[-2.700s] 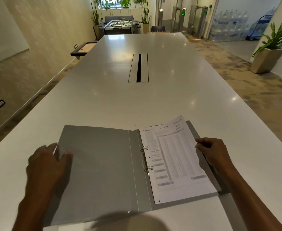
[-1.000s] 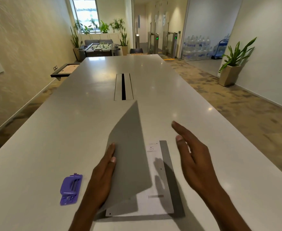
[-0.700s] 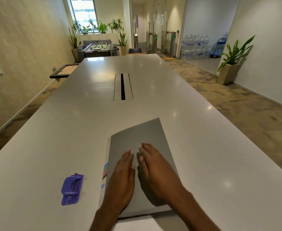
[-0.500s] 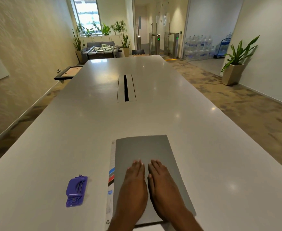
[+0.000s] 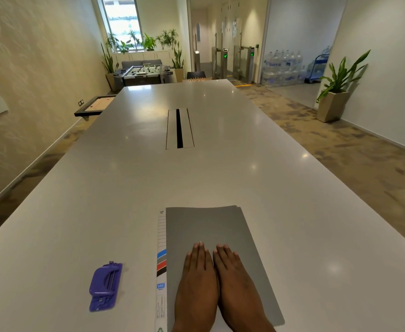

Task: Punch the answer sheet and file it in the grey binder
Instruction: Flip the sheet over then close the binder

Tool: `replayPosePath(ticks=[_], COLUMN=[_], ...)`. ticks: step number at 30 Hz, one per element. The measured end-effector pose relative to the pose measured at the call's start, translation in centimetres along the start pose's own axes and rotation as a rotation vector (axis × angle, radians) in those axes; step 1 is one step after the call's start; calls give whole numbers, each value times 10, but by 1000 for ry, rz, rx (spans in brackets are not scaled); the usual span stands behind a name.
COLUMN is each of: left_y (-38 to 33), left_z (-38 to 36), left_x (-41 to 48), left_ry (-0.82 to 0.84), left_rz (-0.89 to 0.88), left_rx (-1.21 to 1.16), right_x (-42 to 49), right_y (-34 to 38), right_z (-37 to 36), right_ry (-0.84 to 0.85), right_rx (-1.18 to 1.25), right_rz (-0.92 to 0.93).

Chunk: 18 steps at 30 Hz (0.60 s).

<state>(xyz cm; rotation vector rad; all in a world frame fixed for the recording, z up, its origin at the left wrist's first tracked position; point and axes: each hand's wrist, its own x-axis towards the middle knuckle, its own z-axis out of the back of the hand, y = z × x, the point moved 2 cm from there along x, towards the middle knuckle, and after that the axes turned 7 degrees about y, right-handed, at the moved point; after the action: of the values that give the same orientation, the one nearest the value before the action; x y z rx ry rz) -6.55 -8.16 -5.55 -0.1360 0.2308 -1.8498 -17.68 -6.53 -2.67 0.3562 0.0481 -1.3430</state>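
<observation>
- I am seeing one grey binder lying closed and flat on the white counter, near the edge closest to me.
- One spine label is running down the binder's left side, white with blue, grey, red and black stripes.
- Two hands are resting on the cover: my left hand and my right hand are lying palm-down, side by side and touching.
- Neither grip is pinching anything; the fingers of both hands are lying straight and pressed together, flat on the cover.
- I am not seeing the answer sheet; with the cover shut, I cannot tell what is lying inside.
- One purple hole punch is sitting on the counter to the left of the binder, apart from it and from both hands.
- One long cable slot is running down the middle of the counter, well beyond the binder.
- One potted plant is standing on the floor by the right wall.
</observation>
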Motion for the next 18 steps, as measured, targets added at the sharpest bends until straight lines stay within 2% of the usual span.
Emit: replayPosePath(ticks=[1,4,6,9,11,13,18], left_y=[3,-1,-1,-2,4,4,16], left_z=[-3,-7,2,26,27,40,53], left_x=[8,11,21,27,37,43,66], left_ry=[-63,66,-25,16,-32,8,-26], left_rz=[-17,44,147,131,142,160,119], left_rx=[60,44,-3,158,161,148,169], right_x=[1,5,13,31,40,49,77], right_y=[0,2,1,0,1,2,2], right_z=[1,5,7,10,14,19,28], right_ry=[-20,-97,-185,-170,-168,-192,-238], right_rx=[0,23,22,21,5,-15,-56], right_rz=[-1,-5,-12,-36,-24,-1,85])
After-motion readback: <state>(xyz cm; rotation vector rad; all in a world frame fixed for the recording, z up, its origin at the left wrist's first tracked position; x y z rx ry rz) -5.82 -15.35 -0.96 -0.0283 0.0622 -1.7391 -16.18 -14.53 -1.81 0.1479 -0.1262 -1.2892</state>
